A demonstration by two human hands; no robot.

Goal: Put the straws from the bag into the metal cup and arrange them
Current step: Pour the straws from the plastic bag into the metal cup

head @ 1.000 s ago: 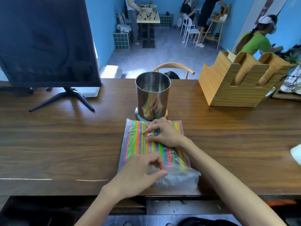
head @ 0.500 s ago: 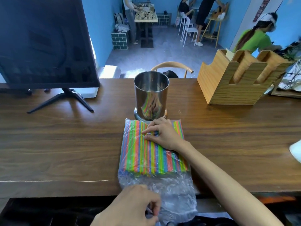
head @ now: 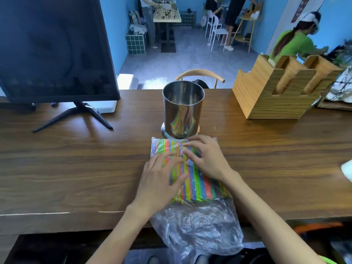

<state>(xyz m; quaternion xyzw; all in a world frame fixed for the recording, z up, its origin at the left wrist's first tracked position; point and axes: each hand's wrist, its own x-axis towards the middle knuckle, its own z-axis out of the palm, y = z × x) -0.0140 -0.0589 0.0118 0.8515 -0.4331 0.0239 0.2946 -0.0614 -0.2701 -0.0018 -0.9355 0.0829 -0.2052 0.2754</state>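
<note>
Two bare hands rest on a clear plastic bag (head: pixel 198 231) of multicoloured straws (head: pixel 202 187) lying flat on a dark wooden tabletop (head: pixel 76 168). The left hand (head: pixel 162 181) lies palm down over the near left part of the bundle, fingers spread and fairly straight, pressing on the plastic without gripping it. The right hand (head: pixel 205 159) sits on the far right part of the straws, its fingers gently bent with the tips touching the bag's surface near the bundle's middle; it holds nothing either. The fingertips of the two hands come close together over the straws. The bag's loose, crumpled open end hangs over the tabletop's near edge, toward the person.

Just beyond the bag's far end stands an upright metal cup (head: pixel 183 109), its polished side mirroring the straws' colours; what is inside it cannot be told. A dark monitor (head: pixel 55 50) on a stand occupies the far left, and a wooden holder (head: pixel 282 92) sits at the far right. Behind the tabletop, a blue-walled room holds several people, among them a person in a green shirt (head: pixel 293 44).
</note>
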